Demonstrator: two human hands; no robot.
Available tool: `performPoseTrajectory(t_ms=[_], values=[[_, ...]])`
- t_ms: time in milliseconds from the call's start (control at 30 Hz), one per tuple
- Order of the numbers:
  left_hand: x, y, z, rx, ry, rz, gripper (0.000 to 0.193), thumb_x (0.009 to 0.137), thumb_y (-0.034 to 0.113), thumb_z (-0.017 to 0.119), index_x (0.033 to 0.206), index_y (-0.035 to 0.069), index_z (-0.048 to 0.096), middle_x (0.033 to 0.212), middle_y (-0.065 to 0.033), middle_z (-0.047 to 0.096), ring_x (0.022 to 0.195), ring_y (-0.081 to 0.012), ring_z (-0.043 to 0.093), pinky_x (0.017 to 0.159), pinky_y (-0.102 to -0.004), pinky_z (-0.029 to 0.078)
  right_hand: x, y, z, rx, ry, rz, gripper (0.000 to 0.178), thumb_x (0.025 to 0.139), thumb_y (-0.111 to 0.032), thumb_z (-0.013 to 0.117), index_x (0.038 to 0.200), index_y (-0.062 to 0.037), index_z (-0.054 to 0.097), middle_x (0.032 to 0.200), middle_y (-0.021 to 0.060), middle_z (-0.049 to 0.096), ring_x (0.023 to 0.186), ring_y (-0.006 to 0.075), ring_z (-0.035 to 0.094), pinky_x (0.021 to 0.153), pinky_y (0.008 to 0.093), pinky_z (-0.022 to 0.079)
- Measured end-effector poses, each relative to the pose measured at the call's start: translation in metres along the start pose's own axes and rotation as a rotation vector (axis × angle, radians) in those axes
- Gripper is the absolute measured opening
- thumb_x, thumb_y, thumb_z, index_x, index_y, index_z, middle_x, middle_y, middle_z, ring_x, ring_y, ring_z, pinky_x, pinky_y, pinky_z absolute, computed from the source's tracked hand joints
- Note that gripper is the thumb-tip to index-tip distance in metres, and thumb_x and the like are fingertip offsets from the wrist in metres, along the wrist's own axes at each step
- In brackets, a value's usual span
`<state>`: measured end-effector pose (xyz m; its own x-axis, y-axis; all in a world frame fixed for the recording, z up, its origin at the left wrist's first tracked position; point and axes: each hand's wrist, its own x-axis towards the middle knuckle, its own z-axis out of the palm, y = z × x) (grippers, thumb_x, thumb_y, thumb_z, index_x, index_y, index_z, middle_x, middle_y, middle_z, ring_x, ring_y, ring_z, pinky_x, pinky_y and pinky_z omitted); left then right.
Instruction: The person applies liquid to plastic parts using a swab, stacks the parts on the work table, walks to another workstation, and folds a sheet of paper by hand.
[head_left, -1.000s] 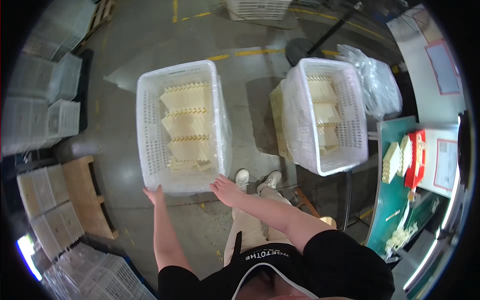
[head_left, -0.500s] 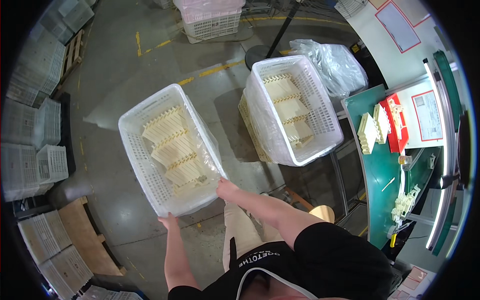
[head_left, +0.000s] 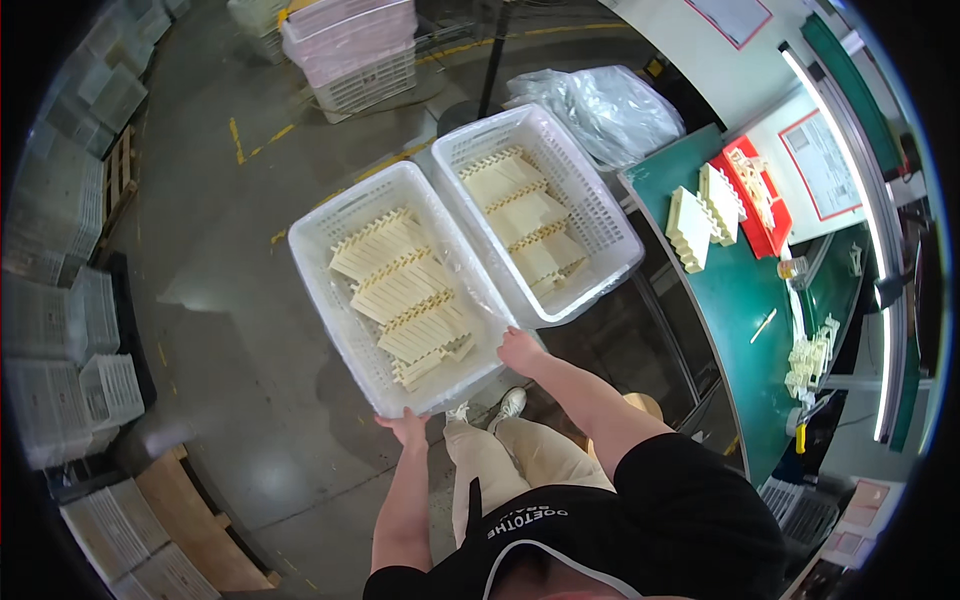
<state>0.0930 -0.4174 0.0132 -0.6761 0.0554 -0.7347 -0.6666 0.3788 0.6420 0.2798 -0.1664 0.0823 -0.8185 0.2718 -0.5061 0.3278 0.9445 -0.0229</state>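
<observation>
I carry a white perforated plastic crate (head_left: 330,300) lined with clear film and filled with rows of cream-coloured toothed plastic parts (head_left: 405,295). My left hand (head_left: 405,428) grips its near rim at the lower corner. My right hand (head_left: 520,350) holds the near right corner. The crate's right side touches a second, similar white crate (head_left: 610,215) that also holds cream parts (head_left: 525,215) and stands next to a green workbench.
The green workbench (head_left: 740,290) at right carries stacks of cream parts (head_left: 700,215) and a red tray (head_left: 765,190). A crumpled clear plastic bag (head_left: 600,105) lies behind the second crate. Stacked white crates (head_left: 355,60) stand at the back and along the left (head_left: 60,330). A wooden pallet (head_left: 190,510) lies lower left.
The crate in my hands has swung right and closer to the second crate until their sides meet. My view has turned toward the workbench.
</observation>
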Motion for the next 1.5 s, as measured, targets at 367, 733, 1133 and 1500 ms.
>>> performPoseTrajectory(t_ms=[367, 733, 1133, 1500], values=[[-0.045, 0.052, -0.012, 0.485, -0.551, -0.027, 0.030, 0.086, 0.018, 0.064, 0.107, 0.001, 0.049, 0.066, -0.0117, 0.058, 0.053, -0.0221, 0.060, 0.042, -0.0339, 0.047, -0.231, 0.024, 0.022, 0.781, -0.162, 0.741, 0.032, 0.086, -0.033, 0.059, 0.114, -0.0192, 0.068, 0.099, 0.0113, 0.071, 0.094, 0.0321, 0.068, 0.080, 0.0445, 0.055], [-0.045, 0.086, 0.133, 0.903, -1.324, 0.101, 0.026, 0.090, 0.017, 0.065, 0.109, 0.004, 0.054, 0.085, -0.0122, 0.063, 0.067, -0.0204, 0.062, 0.057, -0.0332, 0.051, -0.400, -0.137, 0.149, 1.205, -0.073, 1.529, 0.033, 0.082, -0.031, 0.060, 0.104, -0.0099, 0.073, 0.105, 0.0152, 0.071, 0.097, 0.0323, 0.068, 0.086, 0.0425, 0.053], [-0.137, -0.004, 0.315, 1.015, -1.553, 0.250, 0.035, 0.094, 0.018, 0.065, 0.123, 0.003, 0.055, 0.100, -0.0116, 0.067, 0.081, -0.0173, 0.063, 0.072, -0.0286, 0.052, -0.503, 0.124, 0.128, 0.712, 0.906, 1.540, 0.025, 0.085, -0.018, 0.066, 0.109, -0.0161, 0.064, 0.088, 0.0075, 0.070, 0.083, 0.0273, 0.069, 0.073, 0.0400, 0.055], [-0.386, -0.006, 0.478, 2.169, -1.554, 1.302, 0.030, 0.089, 0.034, 0.055, 0.100, 0.012, 0.071, 0.093, -0.0157, 0.072, 0.089, -0.0363, 0.068, 0.080, -0.0476, 0.054, -0.615, 0.406, 0.162, 0.118, 0.281, 0.836, 0.012, 0.086, -0.016, 0.053, 0.097, -0.0104, 0.056, 0.081, 0.0084, 0.062, 0.074, 0.0258, 0.067, 0.057, 0.0391, 0.053]])
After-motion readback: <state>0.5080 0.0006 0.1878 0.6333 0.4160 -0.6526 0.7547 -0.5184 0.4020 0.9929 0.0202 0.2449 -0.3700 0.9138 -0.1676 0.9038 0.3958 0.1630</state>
